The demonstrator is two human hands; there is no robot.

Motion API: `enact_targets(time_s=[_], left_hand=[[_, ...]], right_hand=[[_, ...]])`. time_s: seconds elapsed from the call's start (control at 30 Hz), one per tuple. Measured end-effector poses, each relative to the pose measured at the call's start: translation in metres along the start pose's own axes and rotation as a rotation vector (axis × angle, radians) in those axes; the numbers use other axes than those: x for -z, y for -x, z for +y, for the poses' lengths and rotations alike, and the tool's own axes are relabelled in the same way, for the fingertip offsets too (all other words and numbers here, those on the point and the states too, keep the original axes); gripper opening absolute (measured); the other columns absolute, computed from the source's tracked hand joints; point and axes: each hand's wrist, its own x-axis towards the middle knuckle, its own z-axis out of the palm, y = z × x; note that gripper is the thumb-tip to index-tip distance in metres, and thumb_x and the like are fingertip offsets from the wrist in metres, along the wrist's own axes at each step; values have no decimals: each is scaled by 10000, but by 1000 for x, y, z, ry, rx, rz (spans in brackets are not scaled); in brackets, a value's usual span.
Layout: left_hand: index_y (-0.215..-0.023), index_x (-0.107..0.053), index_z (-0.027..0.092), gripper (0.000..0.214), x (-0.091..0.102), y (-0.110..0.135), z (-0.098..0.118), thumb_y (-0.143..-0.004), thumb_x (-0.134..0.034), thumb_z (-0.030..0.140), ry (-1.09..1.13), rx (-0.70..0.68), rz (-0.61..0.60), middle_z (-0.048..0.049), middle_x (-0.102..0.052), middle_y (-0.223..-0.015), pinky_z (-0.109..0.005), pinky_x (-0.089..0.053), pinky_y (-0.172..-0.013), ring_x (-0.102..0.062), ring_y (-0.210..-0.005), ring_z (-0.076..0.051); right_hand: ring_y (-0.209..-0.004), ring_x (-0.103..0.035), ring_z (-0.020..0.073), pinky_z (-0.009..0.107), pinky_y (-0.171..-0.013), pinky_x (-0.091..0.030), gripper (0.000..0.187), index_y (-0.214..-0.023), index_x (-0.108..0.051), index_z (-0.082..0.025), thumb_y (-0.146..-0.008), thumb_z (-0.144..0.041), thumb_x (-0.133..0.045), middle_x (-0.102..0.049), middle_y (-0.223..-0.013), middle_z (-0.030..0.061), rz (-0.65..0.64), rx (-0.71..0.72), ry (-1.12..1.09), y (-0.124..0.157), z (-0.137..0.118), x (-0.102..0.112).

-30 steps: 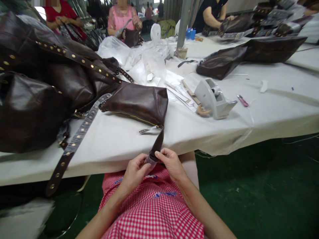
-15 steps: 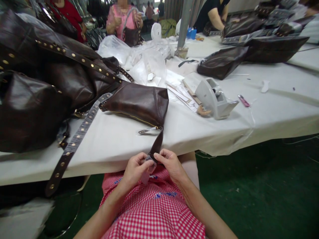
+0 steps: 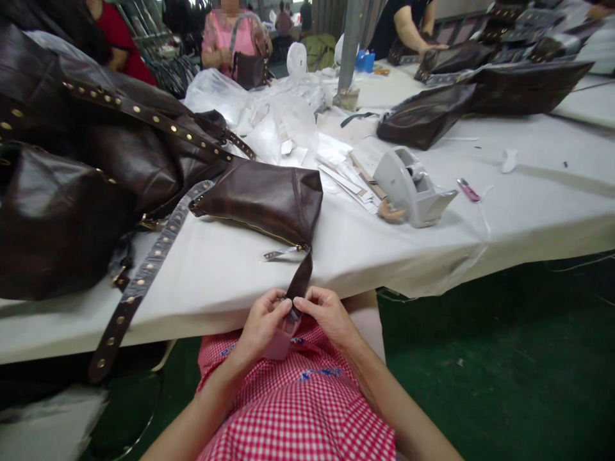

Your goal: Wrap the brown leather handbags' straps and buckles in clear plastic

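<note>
A dark brown leather bag [image 3: 262, 192] lies on the white-covered table, its brass zipper facing me. From its right corner a short leather strap [image 3: 301, 275] runs down over the table edge to my hands. My left hand [image 3: 264, 320] and my right hand [image 3: 329, 314] meet at the strap's lower end, thumbs and fingers closed on it above my lap. A piece of clear plastic film [image 3: 287, 328] hangs from that end, below the fingertips. A studded strap [image 3: 148, 262], partly wrapped in film, extends from the bag's left side over the edge.
Several brown bags [image 3: 57, 218] are heaped at the left. A grey tape dispenser [image 3: 406, 186], a pink cutter [image 3: 468, 190] and card strips [image 3: 348, 179] lie to the right. Plastic bags [image 3: 269, 109], more leather bags [image 3: 427, 115] and a post [image 3: 349, 51] stand farther back, with co-workers beyond.
My fingers have shifted slightly on the strap end, and the clear film now hangs flatter below them. The view has moved a little. A co-worker's hand at the back right has shifted.
</note>
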Motion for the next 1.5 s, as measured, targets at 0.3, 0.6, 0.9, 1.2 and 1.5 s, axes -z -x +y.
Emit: enact_targets(time_s=[0.3, 0.6, 0.9, 1.2, 1.5], left_hand=[[-777, -439, 197, 405, -11, -1, 14, -674, -712, 478, -44, 24, -11, 69, -548, -554, -198, -418, -468, -498, -452, -88], [-770, -474, 178, 371, -18, 0, 13, -662, -756, 394, 135, 73, -32, 55, -570, -618, -201, -447, -555, -527, -532, -81], [-750, -452, 184, 421, -24, 1, 13, -628, -764, 439, 77, 60, 21, 83, -513, -558, -184, -414, -482, -471, -467, -68], [-748, -449, 188, 387, -22, -4, 4, -664, -721, 450, -28, 43, 54, 87, -473, -540, -178, -375, -461, -438, -455, -68], [-770, -471, 184, 349, -16, -3, 11, -682, -707, 426, -41, 55, -35, 59, -500, -626, -195, -430, -529, -490, -540, -87]], right_hand=[[-603, -511, 143, 277, -614, -454, 351, -698, -593, -187, -779, -526, -635, -574, -639, -7, 69, 57, -60, 7, 11, 3], [-830, -603, 174, 304, -775, -489, 121, -800, -610, -207, -885, -185, -528, -639, -855, 51, 129, 565, 495, 42, 11, 14], [-813, -599, 176, 305, -732, -482, 156, -874, -615, -194, -920, -157, -471, -640, -885, 76, 129, 789, 895, 43, 9, 16], [-681, -492, 190, 315, -632, -383, 152, -784, -549, -185, -884, -126, -450, -577, -785, 67, 201, 883, 1221, 33, 16, 9], [-698, -509, 161, 259, -611, -414, 141, -792, -489, -200, -864, -110, -407, -512, -772, 37, 96, 778, 1114, 29, 20, 11]])
